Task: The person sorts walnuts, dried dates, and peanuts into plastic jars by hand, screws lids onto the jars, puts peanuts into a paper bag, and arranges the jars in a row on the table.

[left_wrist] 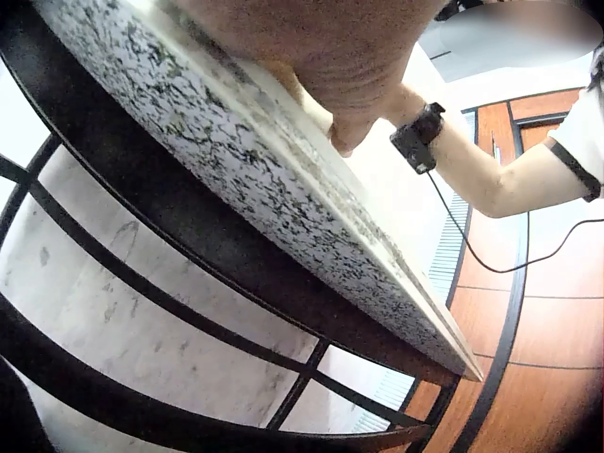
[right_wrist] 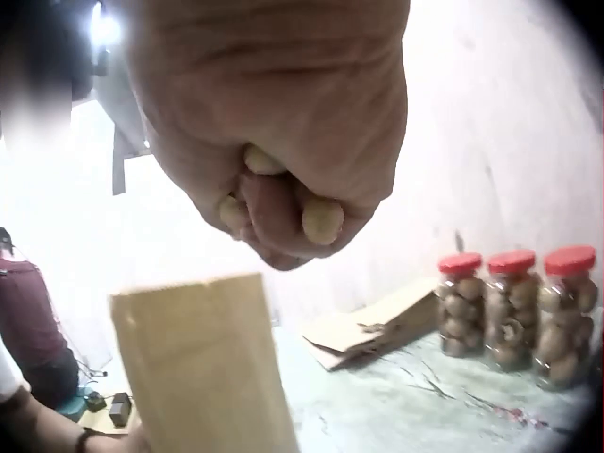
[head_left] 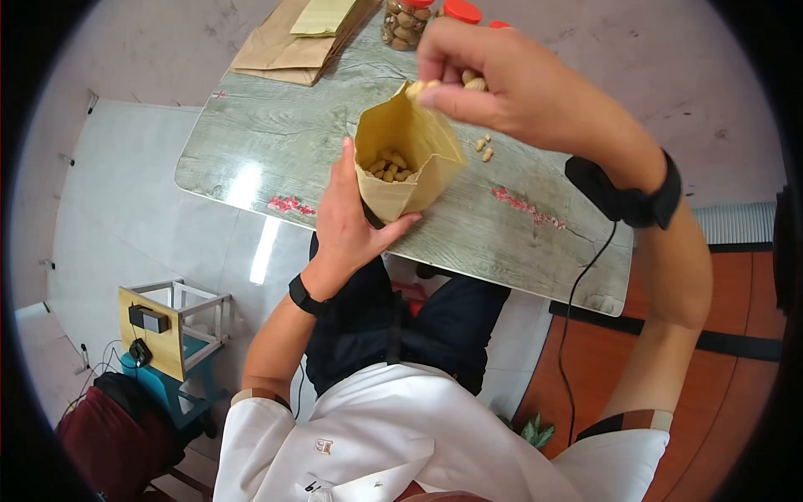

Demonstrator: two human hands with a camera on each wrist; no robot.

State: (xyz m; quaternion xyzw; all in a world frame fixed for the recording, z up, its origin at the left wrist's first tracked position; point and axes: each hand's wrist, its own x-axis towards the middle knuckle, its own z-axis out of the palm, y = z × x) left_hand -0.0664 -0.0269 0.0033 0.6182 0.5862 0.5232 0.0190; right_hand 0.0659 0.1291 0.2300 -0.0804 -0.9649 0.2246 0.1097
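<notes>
A tan paper bag (head_left: 414,197) stands open-mouthed near the table's front edge, with several peanuts (head_left: 390,167) inside. My left hand (head_left: 341,226) holds it low, fingers along its left side and thumb across the near face. Above the bag's far right rim, my right hand (head_left: 502,79) grips several peanuts (head_left: 475,81), one at its fingertips. In the right wrist view, peanuts (right_wrist: 323,221) poke out between the curled fingers, over the bag (right_wrist: 203,368). The left wrist view shows mostly the back of the left hand (left_wrist: 321,47) beside the table edge.
Loose peanuts (head_left: 487,151) lie on the table right of the bag. Flat paper bags (head_left: 288,50) are stacked at the far left. Three red-lidded jars (right_wrist: 512,326) of round brown nuts stand at the back. A cable (head_left: 573,335) hangs from the right wrist past the table edge.
</notes>
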